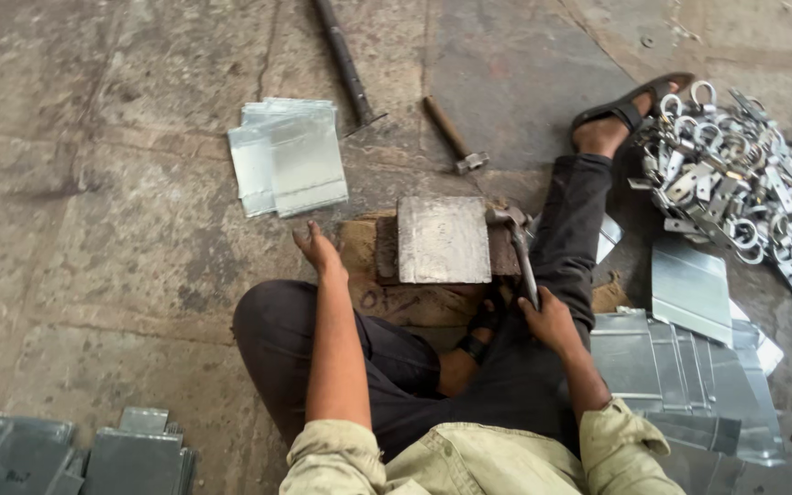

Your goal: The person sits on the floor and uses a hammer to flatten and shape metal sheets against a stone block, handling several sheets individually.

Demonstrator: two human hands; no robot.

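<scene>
I sit on the floor with a square steel block point(443, 238) in front of me on a wooden board point(359, 252). My right hand point(547, 318) grips the handle of a metal hammer point(517, 247), whose head rests at the block's right edge. My left hand point(316, 247) hovers left of the block with its fingers loose and nothing in it. A stack of shiny sheet-metal pieces point(288, 156) lies on the floor beyond my left hand.
A second hammer point(451, 135) and a long steel bar point(346, 62) lie further ahead. Bent sheet-metal panels point(689, 367) lie to my right, with a heap of metal clamps point(744, 174) beyond my sandalled foot point(621, 115). More folded metal pieces point(75, 454) sit at lower left.
</scene>
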